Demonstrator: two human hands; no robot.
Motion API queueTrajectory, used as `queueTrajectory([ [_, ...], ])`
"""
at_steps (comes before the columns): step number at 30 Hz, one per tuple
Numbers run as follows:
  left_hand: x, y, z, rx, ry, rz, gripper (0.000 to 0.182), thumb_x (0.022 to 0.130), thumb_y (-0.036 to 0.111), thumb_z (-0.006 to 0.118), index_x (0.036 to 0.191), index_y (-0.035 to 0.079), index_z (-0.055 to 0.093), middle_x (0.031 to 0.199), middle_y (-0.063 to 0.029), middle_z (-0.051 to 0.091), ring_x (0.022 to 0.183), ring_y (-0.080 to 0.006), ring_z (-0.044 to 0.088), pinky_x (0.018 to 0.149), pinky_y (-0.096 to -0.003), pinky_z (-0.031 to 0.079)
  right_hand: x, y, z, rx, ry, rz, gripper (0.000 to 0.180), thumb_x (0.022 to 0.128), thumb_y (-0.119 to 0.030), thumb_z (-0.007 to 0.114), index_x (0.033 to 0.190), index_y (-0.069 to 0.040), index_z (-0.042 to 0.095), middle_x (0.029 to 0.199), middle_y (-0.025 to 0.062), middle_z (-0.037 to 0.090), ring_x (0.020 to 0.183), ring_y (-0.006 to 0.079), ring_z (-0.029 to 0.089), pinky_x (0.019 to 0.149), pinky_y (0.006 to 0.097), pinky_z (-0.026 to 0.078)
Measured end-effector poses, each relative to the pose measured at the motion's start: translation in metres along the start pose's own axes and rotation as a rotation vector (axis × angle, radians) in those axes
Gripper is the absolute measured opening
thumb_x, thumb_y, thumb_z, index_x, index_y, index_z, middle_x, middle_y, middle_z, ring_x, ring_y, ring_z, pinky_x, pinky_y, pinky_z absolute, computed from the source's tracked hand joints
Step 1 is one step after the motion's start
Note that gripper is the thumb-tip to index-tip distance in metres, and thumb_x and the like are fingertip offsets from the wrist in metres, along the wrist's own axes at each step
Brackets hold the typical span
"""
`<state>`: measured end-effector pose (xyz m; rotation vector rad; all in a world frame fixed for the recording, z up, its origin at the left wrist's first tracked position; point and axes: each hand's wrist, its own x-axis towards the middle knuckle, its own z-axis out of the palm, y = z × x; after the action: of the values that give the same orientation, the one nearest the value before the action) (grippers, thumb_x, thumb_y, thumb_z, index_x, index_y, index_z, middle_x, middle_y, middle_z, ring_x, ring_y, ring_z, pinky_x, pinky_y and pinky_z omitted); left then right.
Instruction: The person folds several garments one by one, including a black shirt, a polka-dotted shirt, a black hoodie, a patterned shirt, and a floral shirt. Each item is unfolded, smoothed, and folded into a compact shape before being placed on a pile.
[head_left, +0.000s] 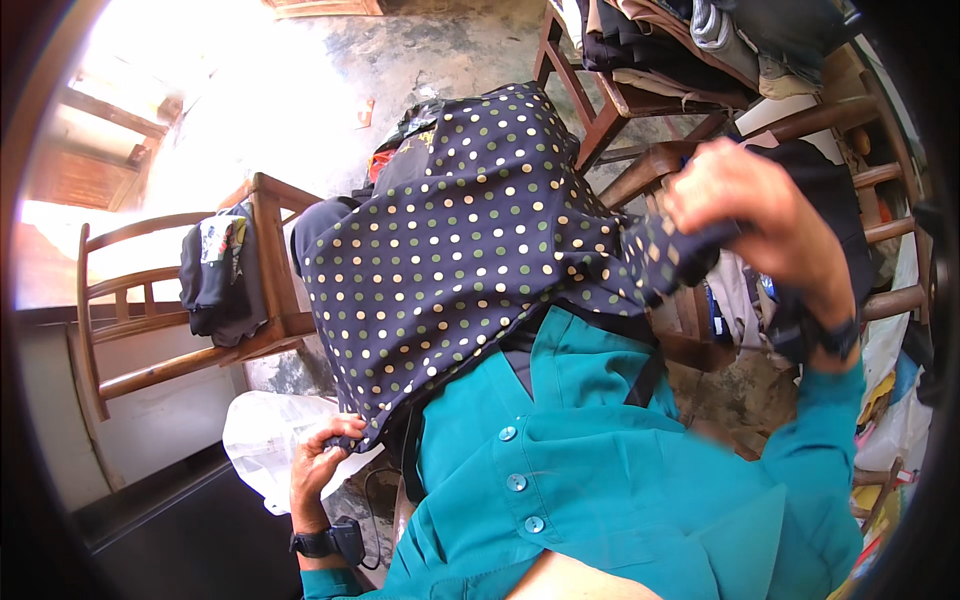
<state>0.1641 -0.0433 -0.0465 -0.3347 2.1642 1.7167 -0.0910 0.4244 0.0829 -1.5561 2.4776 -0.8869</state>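
A dark garment with cream and green polka dots (442, 247) lies spread over my lap, its lower edge reaching down to the left. My left hand (322, 454) pinches a corner of that edge between thumb and fingers. At the right, my right hand (739, 199), blurred by motion, is closed on a bunched, narrow part of the same dotted cloth, raised near the chair. Under the far left side of the garment, black and red material (382, 159) shows; what it is cannot be told.
A wooden chair (142, 326) at the left bears folded dark clothing (217, 274). A wooden chair (611, 105) at the upper right holds piled clothes (675, 52). More garments hang by another wooden chair (892, 229) at the right. A translucent plastic bag (262, 435) lies beside my left hand.
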Motion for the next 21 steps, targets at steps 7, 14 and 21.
queueTrajectory([
  [7, 0.005, -0.015, 0.003, -0.041, -0.025, 0.004, 0.031, 0.061, -0.005, 0.050, 0.088, 0.000, 0.064, 0.100, -0.0102, 0.065, 0.107, -0.0242, 0.056, 0.098, -0.0361, 0.039, 0.154, 0.097, 0.032, 0.017, -0.018, -0.156, 0.034, 0.078, -0.003, 0.059, 0.111, -0.009, 0.057, 0.099, 0.0152, 0.065, 0.094, 0.0288, 0.062, 0.085, 0.0353, 0.046],
  [14, 0.002, -0.020, 0.005, -0.095, -0.001, -0.087, 0.024, 0.065, -0.003, 0.054, 0.087, 0.001, 0.062, 0.099, -0.0085, 0.061, 0.099, -0.0206, 0.056, 0.092, -0.0332, 0.041, 0.146, 0.154, 0.102, -0.322, 0.144, 0.116, 0.050, 0.080, -0.027, 0.065, 0.125, -0.010, 0.052, 0.138, 0.0134, 0.044, 0.127, 0.0305, 0.041, 0.107, 0.0406, 0.030],
  [21, 0.030, -0.050, 0.007, -0.579, 0.222, -0.067, 0.033, 0.092, 0.033, 0.049, 0.095, 0.002, 0.061, 0.099, -0.0090, 0.063, 0.095, -0.0193, 0.059, 0.089, -0.0350, 0.044, 0.084, 0.127, 0.150, -0.235, 0.141, 0.183, 0.053, 0.085, -0.033, 0.059, 0.130, -0.008, 0.048, 0.144, 0.0174, 0.033, 0.134, 0.0322, 0.030, 0.111, 0.0404, 0.020],
])
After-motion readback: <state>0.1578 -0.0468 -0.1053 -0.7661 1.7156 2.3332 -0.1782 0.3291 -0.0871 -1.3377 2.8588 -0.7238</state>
